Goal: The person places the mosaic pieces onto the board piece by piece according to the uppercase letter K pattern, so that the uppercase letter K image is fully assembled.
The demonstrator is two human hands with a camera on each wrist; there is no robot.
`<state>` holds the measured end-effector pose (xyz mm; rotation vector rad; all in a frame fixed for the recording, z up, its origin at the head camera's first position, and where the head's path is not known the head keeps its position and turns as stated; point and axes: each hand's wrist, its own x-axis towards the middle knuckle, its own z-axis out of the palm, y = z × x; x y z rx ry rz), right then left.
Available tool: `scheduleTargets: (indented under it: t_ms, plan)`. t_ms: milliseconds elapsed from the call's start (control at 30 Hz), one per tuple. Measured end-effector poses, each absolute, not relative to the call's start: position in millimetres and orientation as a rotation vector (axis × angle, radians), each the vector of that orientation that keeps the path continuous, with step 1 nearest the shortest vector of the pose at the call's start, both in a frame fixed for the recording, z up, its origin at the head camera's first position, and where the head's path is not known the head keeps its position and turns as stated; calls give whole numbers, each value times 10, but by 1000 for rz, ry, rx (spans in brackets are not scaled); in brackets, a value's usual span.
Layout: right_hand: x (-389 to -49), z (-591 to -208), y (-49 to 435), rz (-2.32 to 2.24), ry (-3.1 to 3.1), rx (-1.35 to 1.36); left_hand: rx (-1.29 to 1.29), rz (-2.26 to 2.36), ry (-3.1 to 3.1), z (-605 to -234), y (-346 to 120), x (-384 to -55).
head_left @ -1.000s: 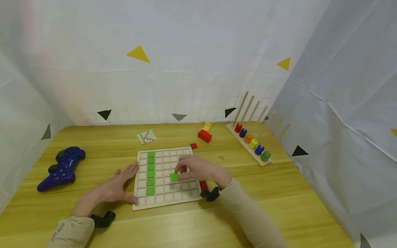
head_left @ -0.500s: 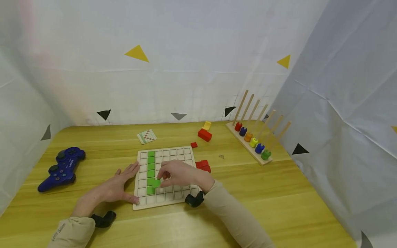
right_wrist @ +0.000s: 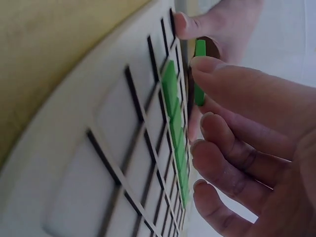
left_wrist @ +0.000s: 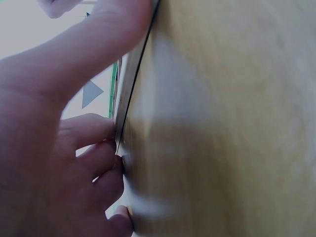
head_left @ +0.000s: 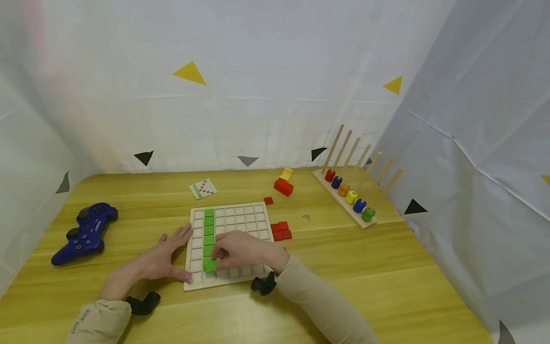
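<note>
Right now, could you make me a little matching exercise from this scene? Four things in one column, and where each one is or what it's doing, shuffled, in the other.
Column one
1. left hand
2. right hand
3. game controller
4. small printed card

Column two
A. lies on the table, beyond the far edge of the grid board
B. pinches a green tile
C. blue, lying to the left of the board
D. touches the board's left edge

Right pairs: 1-D, 2-B, 3-C, 4-A
</note>
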<state>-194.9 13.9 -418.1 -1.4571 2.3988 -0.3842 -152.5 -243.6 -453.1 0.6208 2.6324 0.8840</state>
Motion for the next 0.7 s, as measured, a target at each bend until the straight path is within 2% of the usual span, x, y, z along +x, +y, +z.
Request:
scheduleTargets:
  t_ms: [700]
  plan:
    - [-1867,-4320,65,-401,2368,-1310,618,898,2625,-4520,-2435,-1518]
